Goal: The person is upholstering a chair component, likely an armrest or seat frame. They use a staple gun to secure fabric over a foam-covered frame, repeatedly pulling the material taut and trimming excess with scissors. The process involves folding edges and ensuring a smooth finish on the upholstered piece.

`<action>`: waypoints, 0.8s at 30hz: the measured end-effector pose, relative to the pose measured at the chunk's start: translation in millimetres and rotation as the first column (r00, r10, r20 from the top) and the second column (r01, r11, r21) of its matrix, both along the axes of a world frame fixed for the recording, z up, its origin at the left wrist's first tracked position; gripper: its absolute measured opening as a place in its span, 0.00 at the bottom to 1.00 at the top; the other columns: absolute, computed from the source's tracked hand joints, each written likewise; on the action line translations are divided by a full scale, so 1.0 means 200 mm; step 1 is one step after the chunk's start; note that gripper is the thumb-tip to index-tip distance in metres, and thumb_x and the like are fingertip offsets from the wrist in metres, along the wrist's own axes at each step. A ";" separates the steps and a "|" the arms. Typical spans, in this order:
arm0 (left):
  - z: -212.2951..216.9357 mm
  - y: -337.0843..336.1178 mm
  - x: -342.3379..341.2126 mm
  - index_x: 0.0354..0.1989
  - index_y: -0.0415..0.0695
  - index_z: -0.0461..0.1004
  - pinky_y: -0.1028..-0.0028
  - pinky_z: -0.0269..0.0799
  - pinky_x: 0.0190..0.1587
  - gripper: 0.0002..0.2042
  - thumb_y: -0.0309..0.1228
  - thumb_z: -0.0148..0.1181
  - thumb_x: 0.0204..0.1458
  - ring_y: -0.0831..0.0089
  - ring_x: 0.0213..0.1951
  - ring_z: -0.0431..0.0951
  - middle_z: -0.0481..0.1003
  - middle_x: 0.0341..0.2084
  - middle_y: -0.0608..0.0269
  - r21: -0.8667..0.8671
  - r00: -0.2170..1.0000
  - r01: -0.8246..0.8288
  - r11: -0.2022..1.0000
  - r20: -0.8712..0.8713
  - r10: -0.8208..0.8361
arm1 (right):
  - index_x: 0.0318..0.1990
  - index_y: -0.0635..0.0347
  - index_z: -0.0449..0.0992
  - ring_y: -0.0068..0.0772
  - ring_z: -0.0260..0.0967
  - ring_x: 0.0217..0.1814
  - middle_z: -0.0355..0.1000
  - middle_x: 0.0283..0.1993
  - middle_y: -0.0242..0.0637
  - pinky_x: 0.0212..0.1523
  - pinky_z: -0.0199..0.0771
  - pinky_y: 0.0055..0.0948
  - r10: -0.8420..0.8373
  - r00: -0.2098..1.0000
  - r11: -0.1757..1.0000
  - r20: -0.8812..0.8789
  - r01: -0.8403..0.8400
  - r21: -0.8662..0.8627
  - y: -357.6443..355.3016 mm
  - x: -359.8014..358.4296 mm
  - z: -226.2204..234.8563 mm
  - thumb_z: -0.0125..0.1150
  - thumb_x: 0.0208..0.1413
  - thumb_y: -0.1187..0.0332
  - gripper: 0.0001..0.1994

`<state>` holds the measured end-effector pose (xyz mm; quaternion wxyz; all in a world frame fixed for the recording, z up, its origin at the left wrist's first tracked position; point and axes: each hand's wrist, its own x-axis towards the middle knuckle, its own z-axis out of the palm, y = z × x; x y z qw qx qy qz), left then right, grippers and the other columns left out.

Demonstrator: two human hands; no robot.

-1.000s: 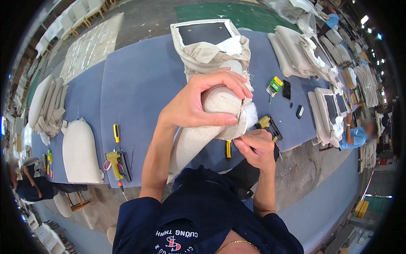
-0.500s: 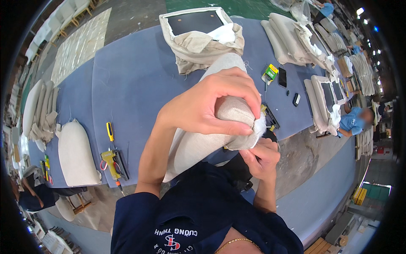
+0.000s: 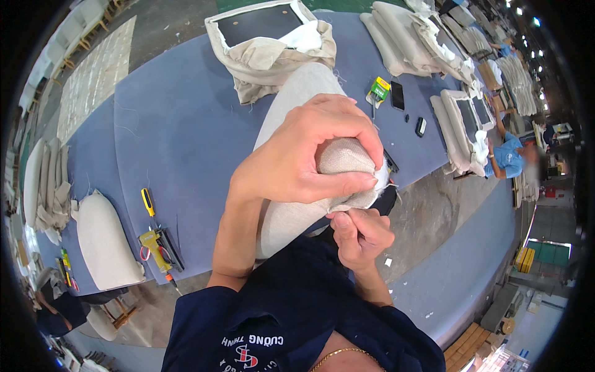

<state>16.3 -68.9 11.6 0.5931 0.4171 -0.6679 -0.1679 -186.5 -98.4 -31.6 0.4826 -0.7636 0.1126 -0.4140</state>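
A long beige upholstered chair pad (image 3: 280, 228) leans up against me over the table edge. Around its narrow end my left hand (image 3: 297, 152) is curled, thumb and fingers pressing the fabric from both sides. White stuffing (image 3: 383, 178) pokes out beside the fingertips. Just below, my right hand (image 3: 362, 237) pinches the loose edge of the fabric cover between thumb and curled fingers. A dark tool, mostly hidden, lies on the table behind the pad's end.
On the blue table lie a staple gun (image 3: 162, 249), a yellow screwdriver (image 3: 147, 202), a green-yellow box (image 3: 379, 92) and a phone (image 3: 397, 97). A partly covered seat (image 3: 260, 25) stands at the far side. Another pad (image 3: 106, 242) lies left. A person in blue (image 3: 509, 155) works at right.
My right hand has moved left along the fabric edge, to just under my left thumb. My left hand keeps its hold on the pad. The whole view has shifted slightly.
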 end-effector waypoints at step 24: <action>-0.01 0.07 0.08 0.35 0.41 0.80 0.59 0.66 0.58 0.10 0.28 0.71 0.43 0.63 0.41 0.78 0.81 0.31 0.61 -0.055 0.999 0.032 0.998 -0.015 -0.033 | 0.39 0.78 0.82 0.33 0.73 0.17 0.75 0.21 0.40 0.21 0.72 0.26 0.167 0.985 0.953 -0.051 -0.175 -0.248 -0.10 0.05 0.03 0.67 0.54 0.81 0.07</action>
